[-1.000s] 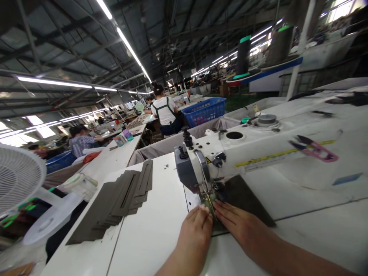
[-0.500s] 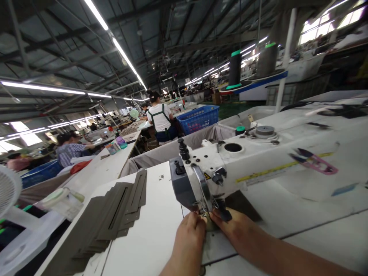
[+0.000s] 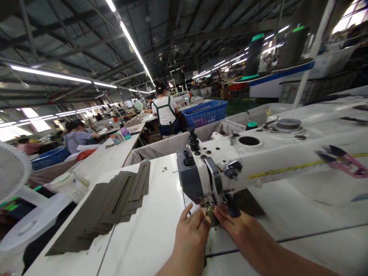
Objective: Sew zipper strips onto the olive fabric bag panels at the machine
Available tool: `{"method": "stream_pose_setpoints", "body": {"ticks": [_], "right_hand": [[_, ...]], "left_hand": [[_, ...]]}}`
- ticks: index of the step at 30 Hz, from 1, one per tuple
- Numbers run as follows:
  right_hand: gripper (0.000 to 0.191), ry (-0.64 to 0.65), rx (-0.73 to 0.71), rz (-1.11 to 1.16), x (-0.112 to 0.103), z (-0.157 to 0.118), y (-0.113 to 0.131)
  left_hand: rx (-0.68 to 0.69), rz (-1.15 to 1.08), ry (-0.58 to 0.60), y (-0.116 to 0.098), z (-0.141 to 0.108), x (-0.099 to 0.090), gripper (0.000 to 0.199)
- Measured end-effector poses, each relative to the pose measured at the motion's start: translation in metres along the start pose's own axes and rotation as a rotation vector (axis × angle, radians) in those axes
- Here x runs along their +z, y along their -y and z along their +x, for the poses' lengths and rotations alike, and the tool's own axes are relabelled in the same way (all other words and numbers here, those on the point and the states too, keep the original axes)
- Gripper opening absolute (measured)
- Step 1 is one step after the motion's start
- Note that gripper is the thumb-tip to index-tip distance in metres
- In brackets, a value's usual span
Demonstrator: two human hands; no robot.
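Observation:
A white and grey sewing machine (image 3: pixel 212 172) stands before me. My left hand (image 3: pixel 193 234) is just left of its needle area, thumb lifted, the other fingers bent together near the presser foot; what they hold is too small to make out. My right hand (image 3: pixel 241 230) lies to the right of the needle, its fingertips pressed on a dark olive piece (image 3: pixel 212 217) under the foot. Part of a dark flat panel (image 3: pixel 248 202) shows behind the machine head. Left of the machine, flat grey-brown pieces (image 3: pixel 115 199) lie in an overlapping row.
Pink-handled snips (image 3: pixel 346 163) rest on the machine arm. A white fan (image 3: pixel 13 172) stands at the left edge. Behind are a blue crate (image 3: pixel 205 113) and a person in a white shirt (image 3: pixel 166 111). Thread cones (image 3: pixel 253 57) stand at upper right.
The view has shifted, so the machine sits slightly further right. My left hand's thumb has lifted and spread from its fingers. My right hand remains beside the needle.

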State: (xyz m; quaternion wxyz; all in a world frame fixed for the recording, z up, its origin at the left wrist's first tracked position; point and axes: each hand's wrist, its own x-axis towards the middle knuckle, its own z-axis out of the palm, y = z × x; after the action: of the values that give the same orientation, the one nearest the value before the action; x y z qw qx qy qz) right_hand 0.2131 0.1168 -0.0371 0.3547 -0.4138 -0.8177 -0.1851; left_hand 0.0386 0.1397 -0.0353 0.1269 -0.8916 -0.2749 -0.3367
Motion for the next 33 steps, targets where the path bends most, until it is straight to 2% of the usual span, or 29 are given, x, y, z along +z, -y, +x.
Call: {"method": "stream_pose_setpoints", "body": {"ticks": [5,10,12,16,20,27,31,33], "right_hand": [[0.044,-0.002,0.078,0.127,0.008,0.002,-0.001],[0.044,0.092,0.23,0.205,0.013,-0.007,0.002],[0.046,0.122,0.25,0.218,0.011,-0.006,0.001],[0.046,0.151,0.219,0.211,0.008,-0.003,-0.005],[0.044,0.172,0.153,0.179,0.014,-0.008,-0.009],[0.045,0.14,0.169,0.139,0.022,-0.005,-0.003],[0.039,0.093,0.08,0.114,0.021,-0.008,-0.01],[0.03,0.046,0.001,0.079,0.02,-0.016,-0.02]], "left_hand": [[-0.093,-0.012,0.026,0.001,0.0,0.006,0.023],[-0.125,-0.059,0.038,-0.002,0.0,0.006,0.019],[-0.127,-0.076,0.033,-0.002,0.001,0.005,0.018],[-0.165,-0.132,0.058,-0.001,0.003,0.003,0.019],[-0.156,-0.153,0.033,0.001,0.002,0.006,0.019],[-0.193,-0.156,0.034,0.003,-0.001,0.011,0.017],[-0.208,-0.125,-0.02,0.006,-0.008,0.025,0.017],[-0.231,-0.116,-0.008,0.008,-0.012,0.033,0.013]]}}
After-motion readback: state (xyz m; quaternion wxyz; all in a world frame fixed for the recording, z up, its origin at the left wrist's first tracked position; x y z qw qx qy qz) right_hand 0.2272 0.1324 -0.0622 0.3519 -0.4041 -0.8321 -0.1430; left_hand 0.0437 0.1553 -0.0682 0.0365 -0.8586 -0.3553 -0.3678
